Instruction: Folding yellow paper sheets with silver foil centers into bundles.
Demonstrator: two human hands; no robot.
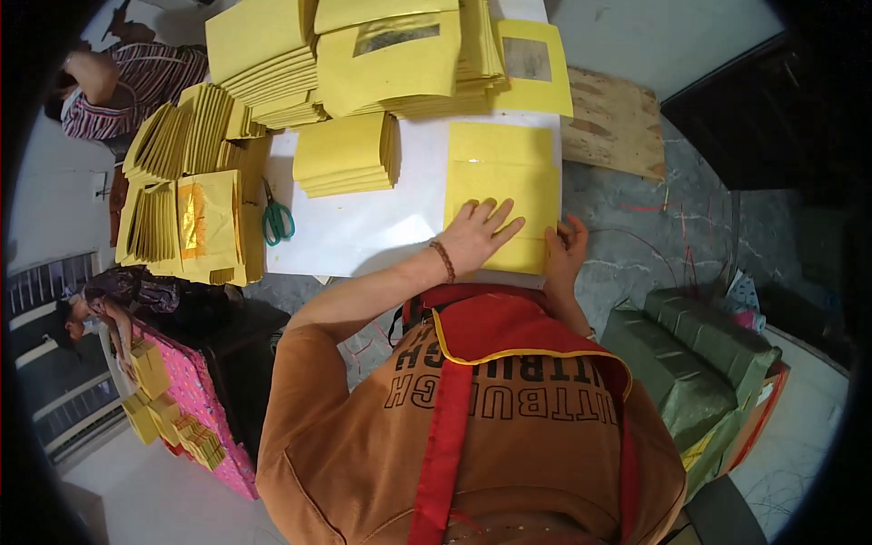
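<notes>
Fingers (497, 218) of the left hand (470, 239) rest on yellow paper (501, 143).

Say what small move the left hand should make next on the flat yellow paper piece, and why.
Probably slide the bare left hand away from the body and press the flat yellow paper piece along its far crosswise line: the fingers lie spread just short of that line, and the bare right hand is at the right edge, seemingly placed to steady it.

A: what kinda place is this?
B: small paper workshop, looks like. Yellow paper stacks (345, 150) on the white table (336, 233), another person (136, 289) working left of it, green wrapped bundles (668, 359) to its right.
</notes>
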